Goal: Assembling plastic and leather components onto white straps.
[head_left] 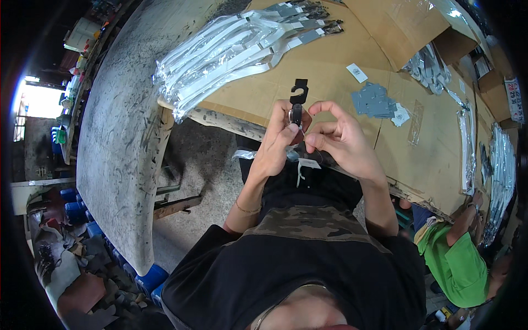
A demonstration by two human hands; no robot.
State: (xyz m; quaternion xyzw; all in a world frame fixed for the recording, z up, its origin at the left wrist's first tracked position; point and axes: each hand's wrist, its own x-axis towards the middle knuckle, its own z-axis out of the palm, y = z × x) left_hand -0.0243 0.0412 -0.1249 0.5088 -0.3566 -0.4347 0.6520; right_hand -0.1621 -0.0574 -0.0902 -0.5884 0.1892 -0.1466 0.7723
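Observation:
My left hand [276, 142] is closed around a small black piece with a black plastic hook hanger [298, 92] standing up from it. What the black piece belongs to is mostly hidden by my fingers. Close beside it, my right hand [342, 144] pinches with thumb and forefinger at what looks like a thin string, too fine to make out well. Just below my hands hangs a white tag [309, 163], and a strip of clear plastic [245, 154] shows next to my left wrist.
Long white strips in clear bags [231, 52] with black hangers lie at the far left of the cardboard-covered table [330, 60]. Grey cards [374, 100] are piled right of my hands. Open cardboard boxes [407, 33] stand behind. A co-worker in a green shirt [459, 269] is at the right.

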